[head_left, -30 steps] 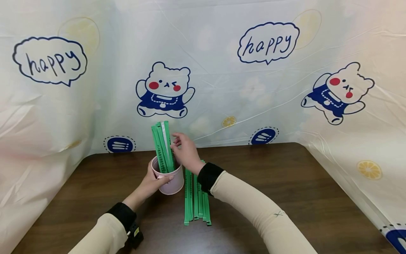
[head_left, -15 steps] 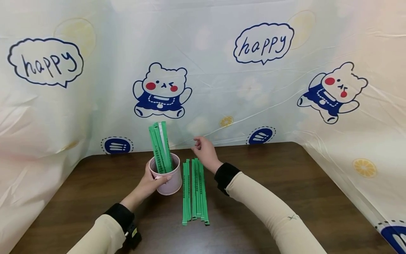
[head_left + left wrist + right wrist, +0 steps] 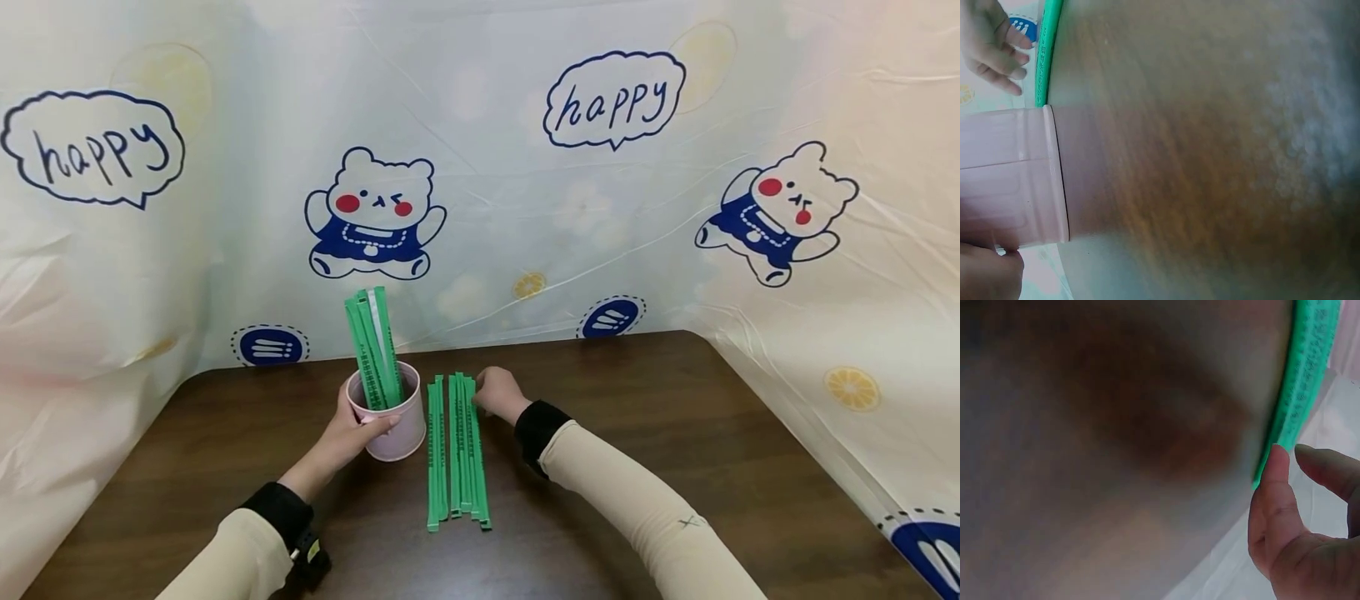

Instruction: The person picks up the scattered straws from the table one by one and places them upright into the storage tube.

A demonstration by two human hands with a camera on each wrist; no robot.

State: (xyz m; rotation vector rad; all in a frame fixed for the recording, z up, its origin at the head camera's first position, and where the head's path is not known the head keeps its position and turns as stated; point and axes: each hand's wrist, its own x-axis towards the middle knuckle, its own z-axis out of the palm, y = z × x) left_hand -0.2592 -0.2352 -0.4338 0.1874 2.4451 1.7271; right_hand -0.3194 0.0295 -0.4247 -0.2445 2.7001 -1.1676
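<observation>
My left hand (image 3: pixel 351 433) grips a pink metal-looking cup (image 3: pixel 399 432), its thumb along the near side. A bunch of long, slim green printed packets (image 3: pixel 381 354) stands in the cup, leaning left and rising well above the rim; one shows a white strip. Right of the cup, more green packets (image 3: pixel 467 442) lie lengthwise on the table in two groups. At their far right end is my right hand (image 3: pixel 501 393). In the right wrist view, its thumb (image 3: pixel 1329 467) and forefinger stand slightly apart beside the end of a packet (image 3: pixel 1300 381), pinching nothing visible.
A dark brown wooden table (image 3: pixel 637 433) carries everything. Behind and around it hangs a pale curtain (image 3: pixel 480 167) printed with bears and the word "happy". Black bands with cameras (image 3: pixel 311 558) circle the wrists.
My right hand has moved from beside the packets in the cup, rightward and then down to the far end of the lying packets. My left hand keeps its hold on the cup.
</observation>
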